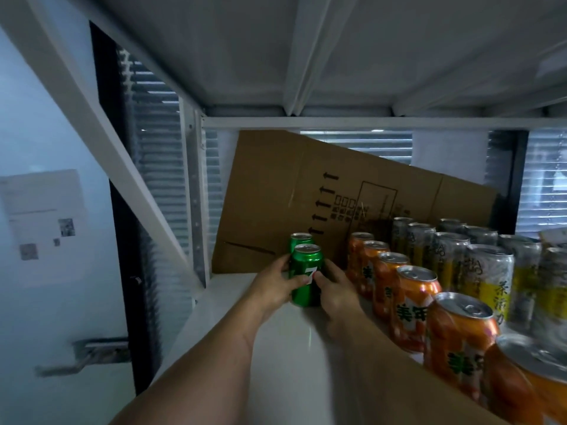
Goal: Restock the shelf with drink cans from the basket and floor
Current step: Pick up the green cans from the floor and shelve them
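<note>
A green 7-Up can (pixel 306 271) stands upright on the white shelf (pixel 276 348), held between both hands. My left hand (pixel 274 285) grips its left side and my right hand (pixel 334 289) grips its right side. A second green can (pixel 300 239) stands right behind it, mostly hidden. To the right runs a row of several orange cans (pixel 414 297), front to back. Further right stand rows of silver-and-yellow cans (pixel 487 277).
A flattened cardboard box (pixel 276 191) leans tilted against the shelf's back. A white diagonal brace (pixel 101 139) and upright post (pixel 196 191) bound the left side. The upper shelf's underside (pixel 306 50) is close overhead. A glass door with a handle (pixel 89 354) is at left.
</note>
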